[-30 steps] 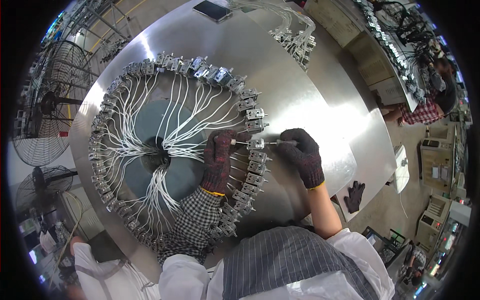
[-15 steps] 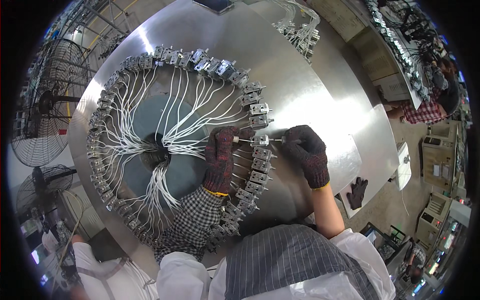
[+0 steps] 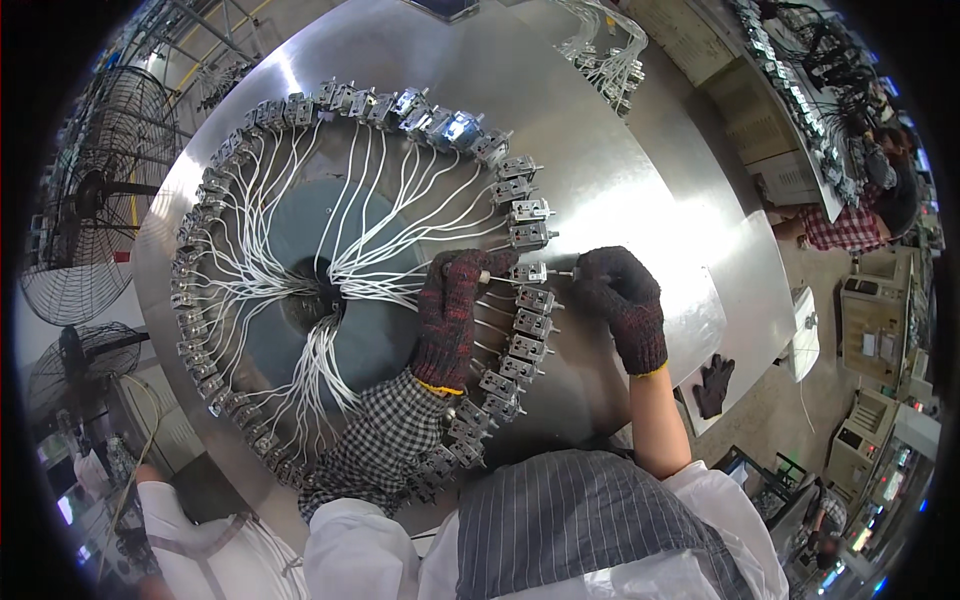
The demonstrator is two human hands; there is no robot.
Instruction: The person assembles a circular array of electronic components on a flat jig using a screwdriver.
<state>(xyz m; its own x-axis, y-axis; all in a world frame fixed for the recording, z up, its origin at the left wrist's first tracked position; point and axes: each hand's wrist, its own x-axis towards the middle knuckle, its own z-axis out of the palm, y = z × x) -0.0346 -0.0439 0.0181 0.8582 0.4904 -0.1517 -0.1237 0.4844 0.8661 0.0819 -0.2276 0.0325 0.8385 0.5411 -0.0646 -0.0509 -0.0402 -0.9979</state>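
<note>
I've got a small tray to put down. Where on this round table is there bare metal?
Bare steel lies on the table right of the ring of wired metal parts, past the right hand, up to the loose wired pile. Inside the ring white wires crowd it; the left hand reaches across there.

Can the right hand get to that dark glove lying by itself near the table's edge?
Probably yes. The spare glove lies just below and right of the right hand, with nothing between them. That hand is pinching the pin of a small metal part now, so it would need to let go first.

White wires (image 3: 300,250), dark speckled gloves (image 3: 625,300)
</note>
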